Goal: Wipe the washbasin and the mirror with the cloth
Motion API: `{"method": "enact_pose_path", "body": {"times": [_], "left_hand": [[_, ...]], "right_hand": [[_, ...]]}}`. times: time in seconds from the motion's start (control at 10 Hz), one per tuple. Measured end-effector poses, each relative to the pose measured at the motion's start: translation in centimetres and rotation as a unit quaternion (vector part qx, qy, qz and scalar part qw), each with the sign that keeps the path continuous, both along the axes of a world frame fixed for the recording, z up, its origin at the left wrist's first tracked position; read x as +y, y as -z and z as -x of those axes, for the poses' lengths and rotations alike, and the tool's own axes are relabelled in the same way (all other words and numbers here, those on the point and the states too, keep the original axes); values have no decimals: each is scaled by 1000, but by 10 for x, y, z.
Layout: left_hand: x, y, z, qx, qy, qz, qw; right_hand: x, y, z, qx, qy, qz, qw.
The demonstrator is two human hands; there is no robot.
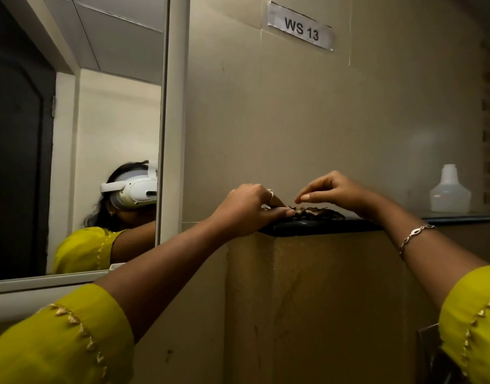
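Note:
A dark, brownish patterned cloth [316,212] lies flat on top of a black ledge [321,227] at about head height. My left hand [252,203] rests on the cloth's left end, fingers pressed on it. My right hand [338,191] hovers over the cloth's middle, fingers curled and pinched downward, just above it. The white-framed mirror [80,134] hangs on the left and reflects the person wearing a white headset and a yellow top. The washbasin is out of view.
A translucent white plastic bottle [449,189] stands on the ledge at the right. A paper label reading "WS 13" [301,29] is stuck on the beige wall above. A beige tiled column [307,300] drops below the ledge.

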State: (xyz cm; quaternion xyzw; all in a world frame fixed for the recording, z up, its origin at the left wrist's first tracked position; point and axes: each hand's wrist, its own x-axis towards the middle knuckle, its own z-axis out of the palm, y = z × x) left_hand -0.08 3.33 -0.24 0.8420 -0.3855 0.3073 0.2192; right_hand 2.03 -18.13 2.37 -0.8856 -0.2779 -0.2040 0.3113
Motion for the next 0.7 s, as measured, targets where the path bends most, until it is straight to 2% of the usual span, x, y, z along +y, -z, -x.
{"method": "enact_pose_path", "body": {"times": [0.1,0.4,0.5,0.6,0.7], "left_hand": [[3,3,-5,9,11,0,1000],[6,21,0,5,38,-4,999],[6,29,7,15,3,-28,999],[8,37,18,24,-52,-43,997],[14,47,20,-11,-91,-56,994]], "right_hand": [[1,5,1,13,4,32,999],[1,13,-3,9,-1,-20,1000],[7,16,-5,-42,45,-8,998],[16,18,-8,-141,136,37,980],[22,27,-6,-239,177,22,954]]}}
